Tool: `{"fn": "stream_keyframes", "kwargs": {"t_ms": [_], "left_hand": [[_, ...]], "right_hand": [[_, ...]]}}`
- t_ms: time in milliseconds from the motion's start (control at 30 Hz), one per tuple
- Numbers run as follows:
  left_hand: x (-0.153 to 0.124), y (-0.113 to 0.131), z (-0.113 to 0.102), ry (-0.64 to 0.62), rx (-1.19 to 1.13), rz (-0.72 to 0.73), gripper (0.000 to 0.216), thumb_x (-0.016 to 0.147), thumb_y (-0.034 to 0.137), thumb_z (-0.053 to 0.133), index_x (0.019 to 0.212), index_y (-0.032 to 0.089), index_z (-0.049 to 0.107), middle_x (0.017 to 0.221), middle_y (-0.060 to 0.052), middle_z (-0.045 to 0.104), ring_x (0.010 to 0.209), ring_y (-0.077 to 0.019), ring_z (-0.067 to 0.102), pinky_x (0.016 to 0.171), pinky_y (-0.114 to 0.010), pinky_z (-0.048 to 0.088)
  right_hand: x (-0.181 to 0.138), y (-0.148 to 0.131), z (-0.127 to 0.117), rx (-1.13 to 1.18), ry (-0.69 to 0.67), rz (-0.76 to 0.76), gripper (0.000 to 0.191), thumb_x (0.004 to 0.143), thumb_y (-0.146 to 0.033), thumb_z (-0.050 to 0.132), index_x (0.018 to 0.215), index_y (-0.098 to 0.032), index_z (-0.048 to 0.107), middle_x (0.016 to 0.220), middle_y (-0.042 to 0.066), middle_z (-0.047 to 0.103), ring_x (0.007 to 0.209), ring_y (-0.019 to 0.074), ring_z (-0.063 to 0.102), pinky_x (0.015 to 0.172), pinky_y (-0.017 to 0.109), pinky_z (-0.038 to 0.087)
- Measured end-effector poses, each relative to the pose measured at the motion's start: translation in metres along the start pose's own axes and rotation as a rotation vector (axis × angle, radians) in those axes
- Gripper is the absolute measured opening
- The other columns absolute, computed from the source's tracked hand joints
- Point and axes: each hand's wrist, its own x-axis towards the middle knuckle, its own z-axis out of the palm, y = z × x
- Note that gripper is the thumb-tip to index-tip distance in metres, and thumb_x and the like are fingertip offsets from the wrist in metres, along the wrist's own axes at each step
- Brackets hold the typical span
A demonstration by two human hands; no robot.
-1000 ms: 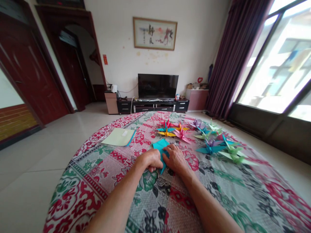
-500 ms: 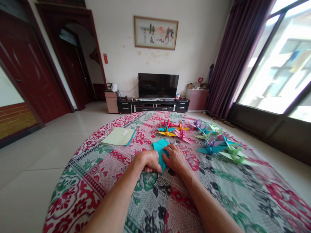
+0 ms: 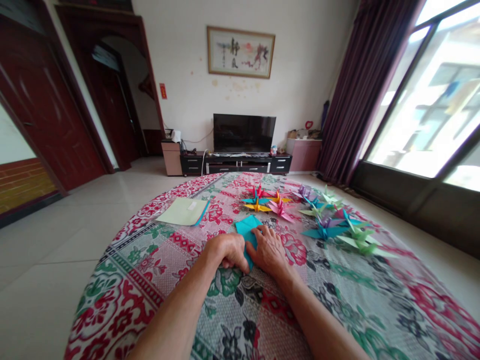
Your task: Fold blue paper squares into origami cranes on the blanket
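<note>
A folded piece of turquoise origami paper [image 3: 246,226] lies flat on the tablecloth in front of me, narrowing to a point at its near end. My left hand [image 3: 229,251] is at its left side, fingers curled under and thumb along the lower left edge, gripping it there. Across the right part of the paper rests my right hand [image 3: 268,247], its fingers spread and lying on the sheet, with the thumb close to the left hand. The hands cover much of the paper's lower half.
Left of the hands lies a stack of square paper [image 3: 183,211], pale green on top. Several small folded cranes [image 3: 258,200] stand beyond the hands, and more cranes [image 3: 332,225] are grouped to the right. The round table has a patterned tablecloth [image 3: 150,295].
My right thumb has slid slightly left and down the paper, toward its pointed end. My left thumb has shifted a little toward me. The cranes and paper stack stay put.
</note>
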Motion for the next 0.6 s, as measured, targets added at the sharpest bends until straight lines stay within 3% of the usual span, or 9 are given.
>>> {"fn": "stream_keyframes", "kwargs": {"t_ms": [200, 400, 600], "left_hand": [[0.005, -0.005, 0.001, -0.007, -0.017, 0.029, 0.028, 0.054, 0.038, 0.066, 0.046, 0.015, 0.051, 0.045, 0.001, 0.052, 0.040, -0.0129, 0.050, 0.044, -0.027, 0.044], [0.008, -0.008, 0.003, 0.000, -0.025, 0.046, 0.026, 0.051, 0.036, 0.068, 0.050, 0.015, 0.053, 0.045, 0.002, 0.051, 0.039, -0.0121, 0.049, 0.043, -0.026, 0.044], [0.013, -0.027, 0.000, -0.041, -0.142, 0.132, 0.014, 0.056, 0.028, 0.063, 0.061, 0.016, 0.060, 0.048, 0.004, 0.053, 0.040, -0.0092, 0.050, 0.041, -0.018, 0.039]], "right_hand": [[-0.002, -0.003, 0.001, 0.000, 0.014, 0.005, 0.035, 0.082, -0.042, 0.045, 0.109, -0.021, 0.053, 0.112, 0.008, 0.051, 0.100, 0.0228, 0.045, 0.084, 0.034, 0.031], [-0.002, -0.005, -0.002, 0.020, -0.001, 0.020, 0.036, 0.082, -0.043, 0.045, 0.110, -0.021, 0.053, 0.114, 0.008, 0.050, 0.102, 0.0237, 0.045, 0.085, 0.034, 0.031], [-0.002, -0.009, -0.004, 0.022, -0.028, 0.063, 0.038, 0.081, -0.044, 0.047, 0.110, -0.021, 0.053, 0.116, 0.009, 0.050, 0.103, 0.0253, 0.044, 0.086, 0.036, 0.031]]}}
